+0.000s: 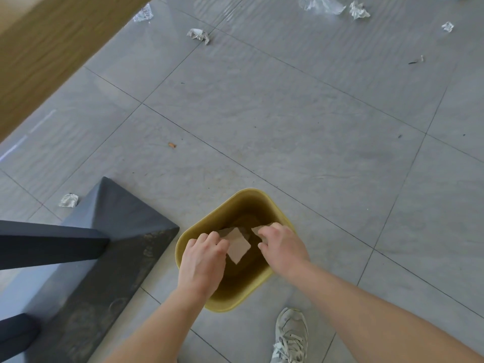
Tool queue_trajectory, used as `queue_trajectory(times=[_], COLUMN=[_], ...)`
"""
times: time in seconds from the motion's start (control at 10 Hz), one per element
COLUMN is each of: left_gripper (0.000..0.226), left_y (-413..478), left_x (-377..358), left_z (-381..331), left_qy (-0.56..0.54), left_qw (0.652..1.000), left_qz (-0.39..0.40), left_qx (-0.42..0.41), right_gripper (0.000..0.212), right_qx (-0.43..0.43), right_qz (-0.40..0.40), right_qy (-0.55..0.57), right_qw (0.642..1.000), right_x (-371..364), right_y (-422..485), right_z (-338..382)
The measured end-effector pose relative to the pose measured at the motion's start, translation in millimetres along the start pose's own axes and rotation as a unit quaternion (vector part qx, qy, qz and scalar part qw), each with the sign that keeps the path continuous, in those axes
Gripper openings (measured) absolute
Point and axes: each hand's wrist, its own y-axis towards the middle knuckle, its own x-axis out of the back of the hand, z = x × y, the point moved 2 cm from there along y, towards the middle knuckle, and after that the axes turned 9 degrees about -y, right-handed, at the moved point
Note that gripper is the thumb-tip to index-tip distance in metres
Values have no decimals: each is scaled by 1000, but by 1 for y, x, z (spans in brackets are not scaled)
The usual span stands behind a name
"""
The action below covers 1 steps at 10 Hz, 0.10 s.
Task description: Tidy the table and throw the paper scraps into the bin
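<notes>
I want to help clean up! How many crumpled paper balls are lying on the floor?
5: one beside the dark table base, one under the wooden tabletop edge, one mid-floor, two far right. More may be hidden.

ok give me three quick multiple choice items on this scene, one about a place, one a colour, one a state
1. Where are both hands?
A. Over the bin's open top
B. On the table top
C. On the shoe

2. What colour is the bin?
A. Blue
B. Mustard yellow
C. Red

3. What state is the paper nearest the table base in?
A. Flat sheet
B. Neatly folded
C. Crumpled

Answers:
1. A, the left hand and right hand sit above the bin, with a paper scrap between them.
2. B, its rim and walls are mustard yellow.
3. C, the crumpled paper on the floor beside the table base is a wrinkled wad.
</notes>
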Motion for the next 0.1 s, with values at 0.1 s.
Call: queue_trajectory(times=[0.1], left_gripper=[30], left_y=[-5], left_x=[4], left_z=[2], left_qy=[-10], left_qw=[1000], left_qz=[-4], left_qx=[6], right_gripper=[33], right_qx=[-7], right_qz=[-1], right_qy=[-4], right_qw=[1000], right_x=[1], right_y=[-1], right_z=[-5])
